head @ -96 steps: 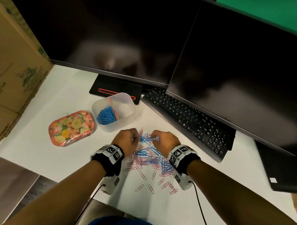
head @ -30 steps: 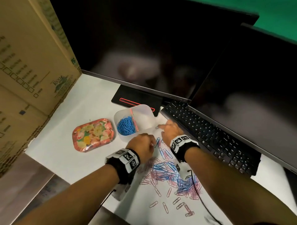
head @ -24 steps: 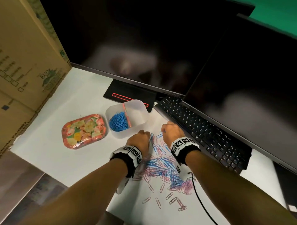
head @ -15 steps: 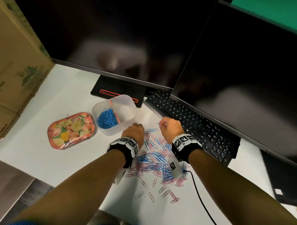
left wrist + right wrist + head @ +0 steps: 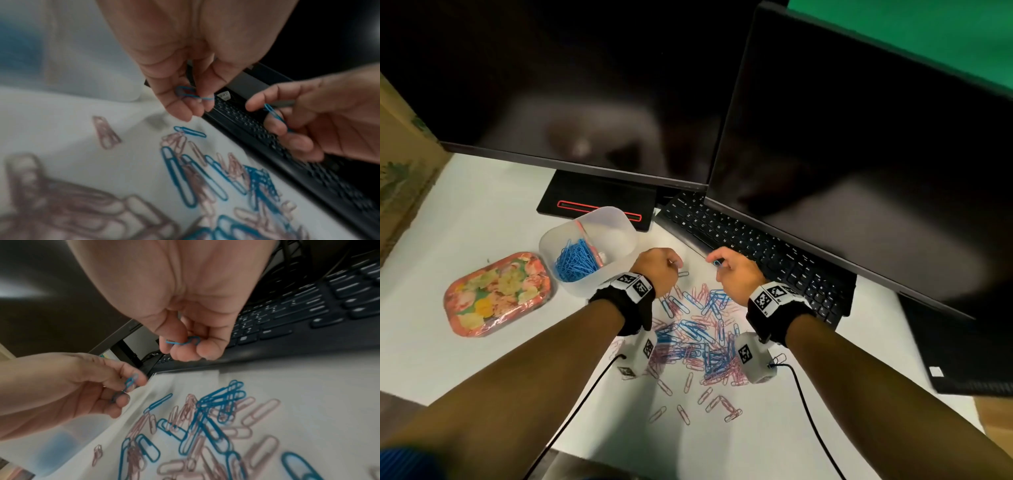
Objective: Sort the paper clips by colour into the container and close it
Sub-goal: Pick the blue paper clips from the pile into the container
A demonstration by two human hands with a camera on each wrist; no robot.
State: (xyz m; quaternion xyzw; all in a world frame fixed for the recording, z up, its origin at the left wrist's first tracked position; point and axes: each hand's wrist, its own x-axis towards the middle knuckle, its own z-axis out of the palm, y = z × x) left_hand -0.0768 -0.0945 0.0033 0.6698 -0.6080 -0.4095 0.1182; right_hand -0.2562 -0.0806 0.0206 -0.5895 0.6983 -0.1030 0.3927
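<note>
Your left hand (image 5: 658,270) pinches a blue clip (image 5: 186,94) between thumb and curled fingers, and your right hand (image 5: 736,274) pinches another (image 5: 183,341) the same way, so both are loaded and the step in hand looks like the drop into the box (image 5: 616,219). That box sits at about 10 o'clock from your left hand, just beside it, with the blue heap (image 5: 575,258) in its left compartment and a pink divider (image 5: 587,238) beside the heap; the right compartment looks nearly bare. Carry each clip over the left side of that divider before letting go (a clip released over the rim may skip onto the tabletop (image 5: 482,222)). Go left hand first, since it is nearer, then the right. The mixed pile (image 5: 698,329) of blue and pink lies at 6 o'clock from both hands, tangled, so on your return lift single blues from its loose edge, such as the one lying alone (image 5: 190,131) under your left fingers. The floral lid (image 5: 496,294) waits at 9 o'clock of the box, well clear; leave it until both colours are in.
</note>
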